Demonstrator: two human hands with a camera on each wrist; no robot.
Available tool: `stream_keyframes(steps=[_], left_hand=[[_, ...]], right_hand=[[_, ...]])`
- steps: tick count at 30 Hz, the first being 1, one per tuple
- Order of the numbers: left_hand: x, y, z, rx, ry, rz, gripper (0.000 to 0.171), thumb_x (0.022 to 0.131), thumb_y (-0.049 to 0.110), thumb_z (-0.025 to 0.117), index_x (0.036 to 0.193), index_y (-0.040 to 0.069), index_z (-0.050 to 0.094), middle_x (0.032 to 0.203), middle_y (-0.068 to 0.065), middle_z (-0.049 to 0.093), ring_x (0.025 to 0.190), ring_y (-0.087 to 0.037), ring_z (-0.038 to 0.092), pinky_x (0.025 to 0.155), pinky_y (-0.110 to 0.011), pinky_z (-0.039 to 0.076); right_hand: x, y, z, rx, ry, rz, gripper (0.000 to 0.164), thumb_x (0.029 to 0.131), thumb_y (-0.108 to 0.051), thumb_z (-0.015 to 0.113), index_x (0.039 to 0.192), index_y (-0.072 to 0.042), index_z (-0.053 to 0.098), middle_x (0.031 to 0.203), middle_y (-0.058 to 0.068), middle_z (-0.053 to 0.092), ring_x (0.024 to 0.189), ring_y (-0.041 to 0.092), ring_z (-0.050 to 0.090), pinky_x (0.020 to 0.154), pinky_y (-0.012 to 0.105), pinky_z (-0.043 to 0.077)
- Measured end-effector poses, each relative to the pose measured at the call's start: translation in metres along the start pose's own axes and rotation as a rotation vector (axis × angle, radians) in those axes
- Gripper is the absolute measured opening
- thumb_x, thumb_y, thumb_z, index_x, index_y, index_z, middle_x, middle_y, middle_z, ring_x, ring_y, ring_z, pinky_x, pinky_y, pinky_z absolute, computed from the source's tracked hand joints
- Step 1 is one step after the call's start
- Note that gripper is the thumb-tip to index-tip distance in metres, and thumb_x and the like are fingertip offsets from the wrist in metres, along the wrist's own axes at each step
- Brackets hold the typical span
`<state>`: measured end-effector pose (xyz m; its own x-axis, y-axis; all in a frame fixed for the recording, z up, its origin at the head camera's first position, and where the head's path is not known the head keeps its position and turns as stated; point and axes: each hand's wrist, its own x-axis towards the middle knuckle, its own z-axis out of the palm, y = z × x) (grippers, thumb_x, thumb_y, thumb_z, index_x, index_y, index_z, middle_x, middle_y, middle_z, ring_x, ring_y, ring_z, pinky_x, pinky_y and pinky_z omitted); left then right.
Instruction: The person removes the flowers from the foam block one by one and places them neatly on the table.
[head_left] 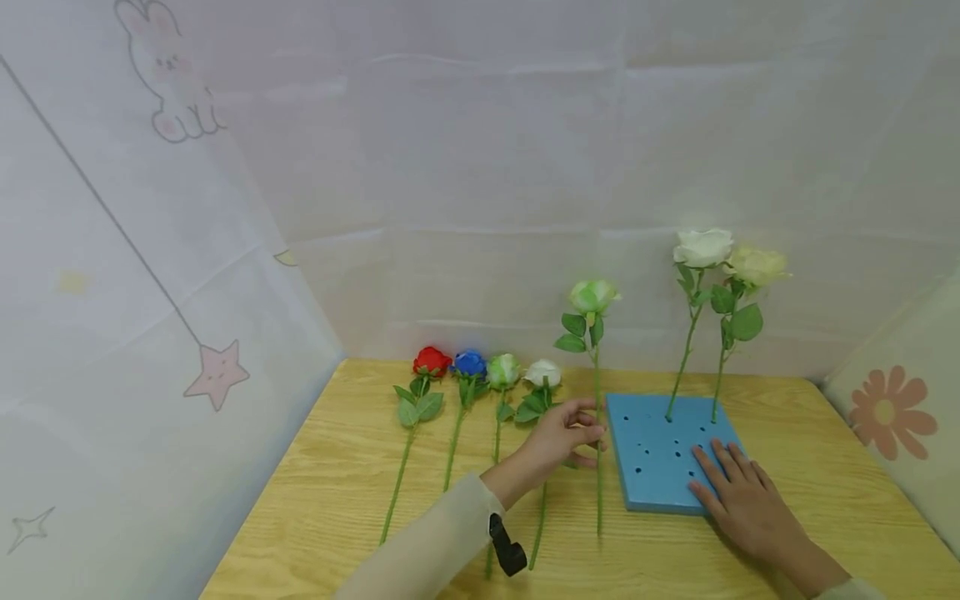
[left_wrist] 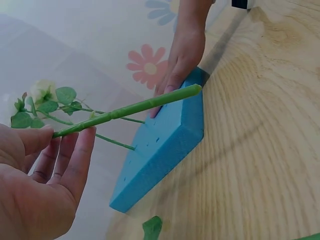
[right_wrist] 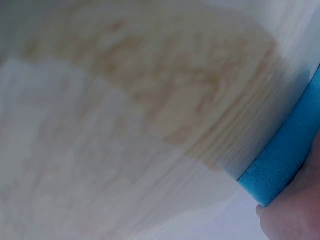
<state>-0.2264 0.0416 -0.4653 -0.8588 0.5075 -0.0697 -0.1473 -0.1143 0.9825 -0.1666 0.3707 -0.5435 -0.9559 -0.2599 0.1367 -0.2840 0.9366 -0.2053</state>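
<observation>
1. Left hand (head_left: 558, 437) is pinching the green rose (head_left: 593, 296) mid-stem, upright, just left of the foam (head_left: 652, 475); light, thin, probably bendy; gripping low should be steadying it.
2. Right hand (head_left: 742, 492) is lying flat, fingers straight, pressing the foam's near right corner on the surface (head_left: 337, 492).

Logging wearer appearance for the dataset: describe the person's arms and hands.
Both hands are bare, no gloves or rings visible. The left arm wears a long, loose cream sleeve with a small black device at the wrist. The right arm shows only a pale cuff edge.
</observation>
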Motion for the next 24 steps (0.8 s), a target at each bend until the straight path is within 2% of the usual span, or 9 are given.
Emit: stream_keyframes(steps=[6,12,19,24], left_hand=[[-0.007,-0.005,-0.001,0.010,-0.015,-0.017,0.048,0.100,0.012,0.065,0.147,0.011,0.050,0.111,-0.006,0.062,0.090,-0.019,0.070,0.088,-0.061,0.055],[-0.011,-0.009,-0.002,0.007,-0.010,-0.045,0.044,0.100,0.013,0.066,0.142,0.011,0.053,0.110,-0.007,0.062,0.098,-0.031,0.070,0.084,-0.056,0.058],[-0.016,-0.016,-0.004,0.031,-0.027,-0.054,0.041,0.101,0.013,0.064,0.140,0.009,0.053,0.107,-0.008,0.061,0.093,-0.025,0.070,0.077,-0.050,0.062],[-0.017,-0.022,-0.005,0.038,-0.032,-0.065,0.034,0.101,0.012,0.063,0.135,0.013,0.057,0.105,-0.007,0.060,0.094,-0.029,0.070,0.076,-0.050,0.062]], right_hand=[[-0.001,-0.002,-0.001,0.014,0.008,-0.005,0.068,0.107,-0.051,0.044,0.159,-0.008,0.034,0.161,0.028,0.026,0.149,0.050,0.017,0.114,0.071,0.016],[-0.001,-0.003,-0.003,0.019,-0.010,0.004,0.068,0.107,-0.051,0.042,0.159,-0.008,0.033,0.162,0.028,0.025,0.149,0.050,0.016,0.113,0.071,0.016],[-0.001,-0.004,-0.004,0.006,0.004,-0.004,0.067,0.107,-0.050,0.045,0.158,-0.007,0.036,0.160,0.028,0.028,0.149,0.050,0.019,0.112,0.071,0.019],[-0.001,-0.006,-0.005,0.002,-0.005,0.005,0.068,0.107,-0.051,0.045,0.158,-0.007,0.036,0.161,0.028,0.028,0.148,0.051,0.019,0.111,0.071,0.020]])
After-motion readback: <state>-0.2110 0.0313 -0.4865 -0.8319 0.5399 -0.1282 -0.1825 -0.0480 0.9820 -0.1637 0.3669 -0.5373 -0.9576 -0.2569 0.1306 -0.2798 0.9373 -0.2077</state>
